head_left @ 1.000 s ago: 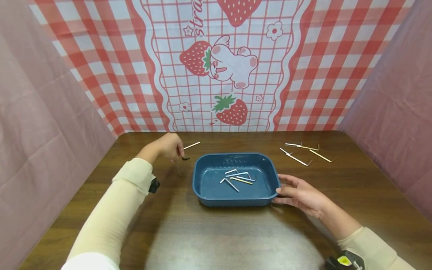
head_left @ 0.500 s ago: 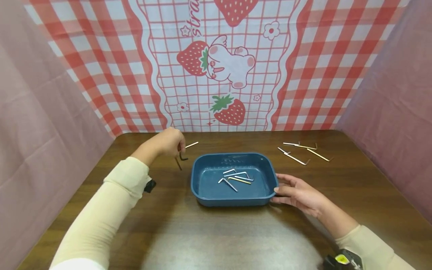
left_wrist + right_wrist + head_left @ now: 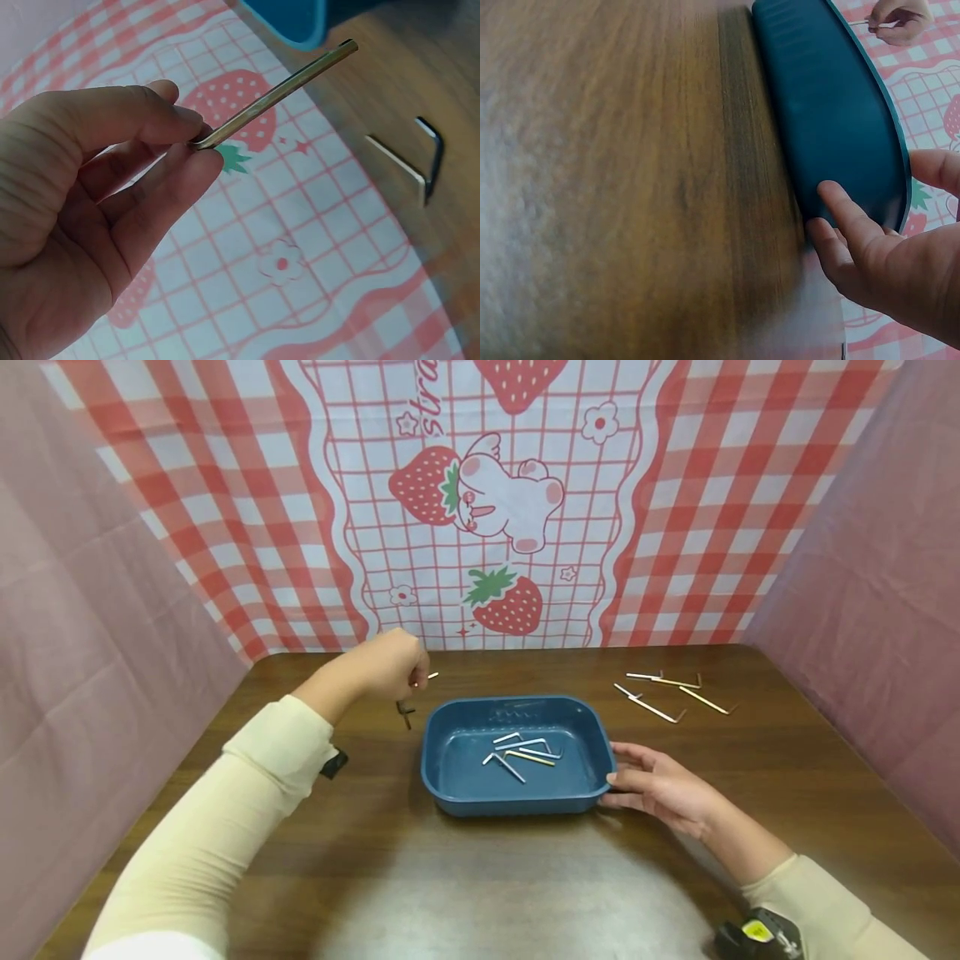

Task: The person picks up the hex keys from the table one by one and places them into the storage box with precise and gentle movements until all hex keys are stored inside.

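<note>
In the head view my left hand (image 3: 386,664) is at the back left of the table. Its thumb and fingertips pinch a brass-coloured hex key (image 3: 277,96), whose long arm sticks out from them in the left wrist view; the bent end is mostly hidden by the fingers. Below that hand lie a dark hex key (image 3: 437,154) and a brass-toned hex key (image 3: 396,159), touching or crossing. My right hand (image 3: 667,789) holds the right end of a blue tray (image 3: 517,807), thumb at the rim and fingers against the outer wall (image 3: 832,127).
Several silver and gold hex keys (image 3: 531,757) lie loosely inside the tray. More hex keys (image 3: 652,707) are spread at the back right of the table (image 3: 480,893). A strawberry-patterned cloth (image 3: 502,527) hangs behind the table, and pink cloth (image 3: 862,585) closes off the sides.
My left hand has moved up and slightly right, away from the two hex keys on the table, and less of the key beyond its fingers shows. The right hand stays on the tray.
</note>
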{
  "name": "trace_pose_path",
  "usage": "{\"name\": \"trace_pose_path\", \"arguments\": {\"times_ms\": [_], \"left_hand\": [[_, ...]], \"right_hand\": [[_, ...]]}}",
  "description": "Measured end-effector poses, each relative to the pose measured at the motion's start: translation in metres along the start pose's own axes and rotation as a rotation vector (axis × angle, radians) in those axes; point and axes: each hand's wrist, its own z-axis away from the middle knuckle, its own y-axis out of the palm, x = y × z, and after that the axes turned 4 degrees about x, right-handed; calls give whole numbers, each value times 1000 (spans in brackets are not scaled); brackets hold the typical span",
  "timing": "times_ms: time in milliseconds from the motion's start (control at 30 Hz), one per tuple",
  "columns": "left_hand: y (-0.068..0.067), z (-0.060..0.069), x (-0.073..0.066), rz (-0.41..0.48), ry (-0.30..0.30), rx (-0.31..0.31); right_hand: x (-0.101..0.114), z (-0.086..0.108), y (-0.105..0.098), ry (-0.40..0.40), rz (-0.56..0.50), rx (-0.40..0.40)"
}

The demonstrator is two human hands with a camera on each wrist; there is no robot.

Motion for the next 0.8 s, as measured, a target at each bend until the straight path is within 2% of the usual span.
{"name": "trace_pose_path", "arguments": {"times_ms": [167,367,633,800], "left_hand": [[-8,-8,-17,-22,-5,20],[-6,-22,-40,-44,49,73],[7,-47,-68,-115,170,179],[19,-64,-80,-77,267,238]], "right_hand": [[0,1,0,-7,6,4],[0,0,0,-2,7,-2],[1,0,1,3,7,12],[1,1,0,2,13,14]]}}
